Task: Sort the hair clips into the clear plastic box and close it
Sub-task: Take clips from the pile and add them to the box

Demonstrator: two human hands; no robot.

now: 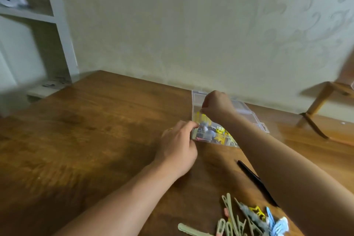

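Gripping the clear plastic box point(197, 101), long axis running away, hands point(179, 143) curled.

One head-worn camera looks forward and down across the wooden table point(86, 130) toward the wall point(172, 25) (wide-angle, so edges bend); both forearms reach in from the lower edge; the frame is somewhat blurred, perhaps from head motion; no second view shares the scene.
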